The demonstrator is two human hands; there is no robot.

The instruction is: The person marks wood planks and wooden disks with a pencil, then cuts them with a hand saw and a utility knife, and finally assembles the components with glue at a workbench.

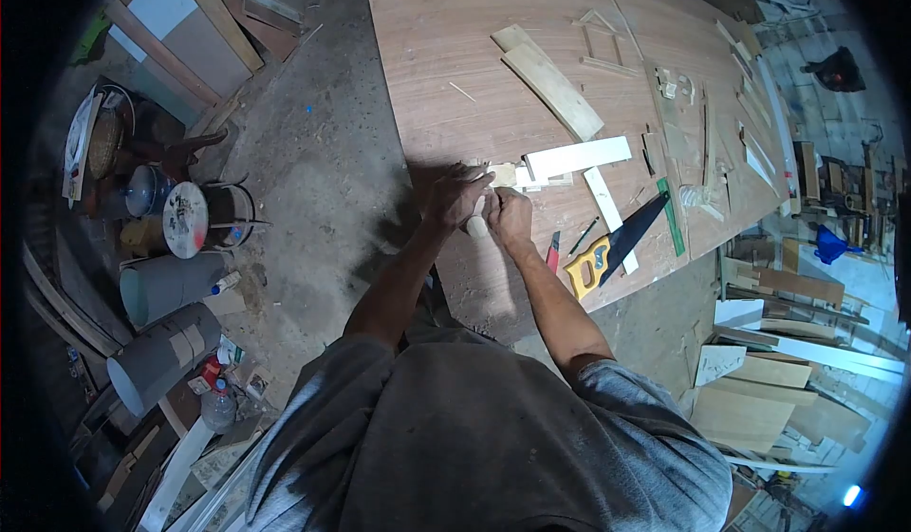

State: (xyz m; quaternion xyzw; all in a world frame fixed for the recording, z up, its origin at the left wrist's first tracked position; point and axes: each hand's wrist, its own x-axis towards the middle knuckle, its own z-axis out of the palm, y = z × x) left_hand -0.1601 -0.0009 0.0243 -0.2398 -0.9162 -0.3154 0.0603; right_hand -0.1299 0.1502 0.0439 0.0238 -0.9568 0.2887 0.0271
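Observation:
Both of my hands are close together over the near left edge of the wooden table. My left hand (457, 193) is closed at a small light wood piece (505, 175). Just to its right my right hand (511, 219) has its fingers bent and pressed together near the same piece; what they hold is hidden. A pale rounded shape, too blurred to name, shows between the hands. White strips (579, 157) lie right beyond my right hand. A yellow-handled saw (590, 264), a red cutter (553, 252) and a dark pencil (584, 236) rest to the right.
The plywood table (432, 67) bears pale boards (555, 91), a small wood frame (603, 43) and a green strip (671, 219). At the left stand a round stool (185, 219) and rolled sheets (166, 356). Board offcuts (750, 409) lean at the lower right.

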